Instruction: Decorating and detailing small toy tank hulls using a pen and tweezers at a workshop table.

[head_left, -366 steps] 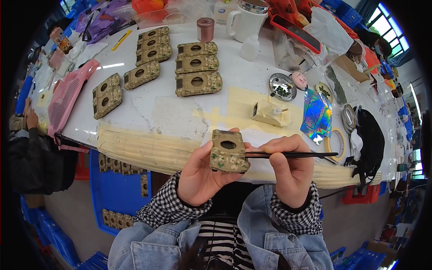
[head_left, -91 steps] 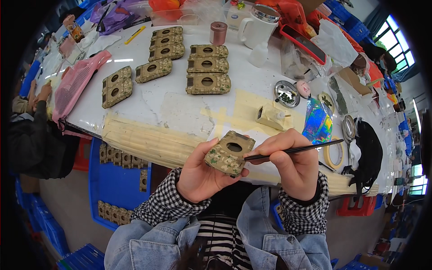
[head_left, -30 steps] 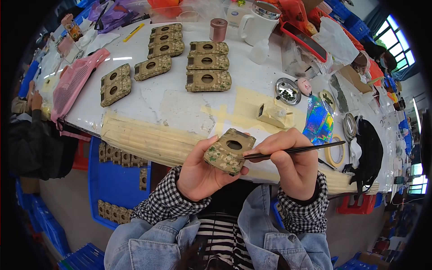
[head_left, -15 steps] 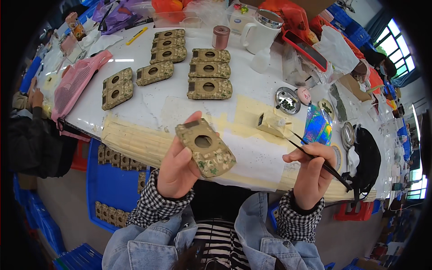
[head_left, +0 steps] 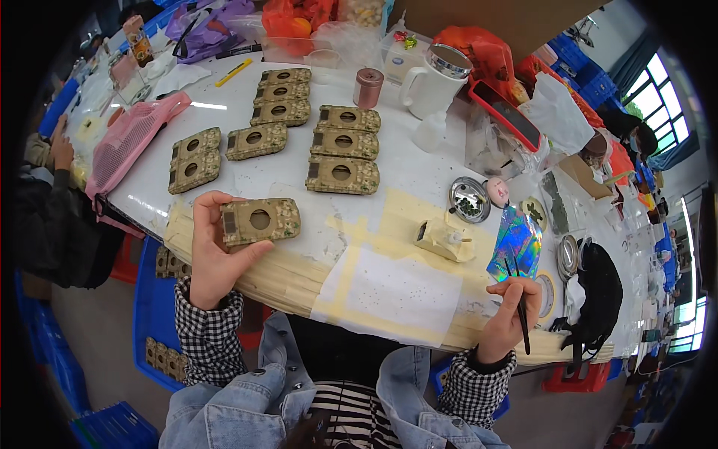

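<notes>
A camouflage-painted model tank hull point(head_left: 283, 215) with a round hole in its top is gripped by my left hand point(head_left: 212, 258), fingers behind and thumb along its near edge. It is held over the table's front left part. My right hand point(head_left: 502, 322) is closed on slim black tweezers point(head_left: 526, 338), tips up, near the front right edge. Beyond the left hand stand similar hulls: a row of three point(head_left: 342, 173), another stack point(head_left: 280, 112), a single one point(head_left: 256, 141) and a pair point(head_left: 193, 172). Left of the right hand sits a tape-wrapped block point(head_left: 441, 241).
A round tin point(head_left: 469, 200) with small dark green bits lies beside a shiny holographic sheet point(head_left: 516, 243). White paper point(head_left: 389, 295) is taped at the front edge. Farther back are a white mug point(head_left: 434, 86), a red-cased phone point(head_left: 505, 114) and a pink mesh basket point(head_left: 134, 142). A black bag point(head_left: 598, 292) lies right.
My left hand has carried the tank hull left and turned it level, toward the other hulls. My right hand has drawn slightly down, and its tweezers have swung upright, away from the tape-wrapped block.
</notes>
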The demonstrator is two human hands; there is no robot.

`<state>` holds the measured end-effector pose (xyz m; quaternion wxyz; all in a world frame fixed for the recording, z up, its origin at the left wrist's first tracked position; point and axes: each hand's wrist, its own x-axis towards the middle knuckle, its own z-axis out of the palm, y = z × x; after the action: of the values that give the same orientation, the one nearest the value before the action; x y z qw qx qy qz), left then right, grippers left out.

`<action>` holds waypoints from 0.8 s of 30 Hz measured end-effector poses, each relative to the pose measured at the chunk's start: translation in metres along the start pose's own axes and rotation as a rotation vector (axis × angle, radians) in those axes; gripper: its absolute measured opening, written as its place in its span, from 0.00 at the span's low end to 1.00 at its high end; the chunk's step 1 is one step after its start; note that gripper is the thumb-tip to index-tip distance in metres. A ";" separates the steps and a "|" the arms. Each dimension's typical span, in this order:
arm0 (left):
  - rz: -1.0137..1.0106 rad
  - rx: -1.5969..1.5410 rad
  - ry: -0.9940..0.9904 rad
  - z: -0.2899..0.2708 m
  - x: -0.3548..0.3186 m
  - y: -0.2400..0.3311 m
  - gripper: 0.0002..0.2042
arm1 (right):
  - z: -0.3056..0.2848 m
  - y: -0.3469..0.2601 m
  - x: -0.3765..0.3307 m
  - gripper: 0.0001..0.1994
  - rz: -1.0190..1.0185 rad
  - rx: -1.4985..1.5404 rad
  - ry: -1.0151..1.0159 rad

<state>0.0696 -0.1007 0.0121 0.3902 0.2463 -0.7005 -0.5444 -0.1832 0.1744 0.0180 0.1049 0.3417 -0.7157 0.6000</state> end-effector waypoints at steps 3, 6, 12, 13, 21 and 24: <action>-0.024 0.070 -0.022 -0.005 0.005 0.001 0.34 | 0.000 -0.001 -0.001 0.08 0.012 0.002 -0.024; -0.069 0.167 -0.128 -0.022 0.016 0.000 0.32 | 0.002 -0.001 -0.002 0.08 0.028 0.006 -0.015; -0.050 0.556 -0.322 -0.054 0.038 0.005 0.31 | 0.001 -0.003 -0.004 0.07 0.025 0.064 0.003; -0.052 0.612 -0.331 -0.053 0.040 0.004 0.31 | 0.001 -0.003 -0.004 0.07 0.025 0.067 -0.001; 0.127 0.486 0.010 -0.062 0.031 -0.005 0.26 | -0.004 -0.003 -0.003 0.07 0.038 0.104 -0.081; 0.145 0.508 0.423 -0.086 0.034 -0.023 0.19 | -0.005 -0.001 -0.005 0.07 0.020 0.088 -0.082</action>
<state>0.1183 -0.1818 0.0088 0.4909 0.3927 -0.7330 -0.2601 -0.1800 0.1810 0.0171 0.0544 0.3632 -0.6957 0.6173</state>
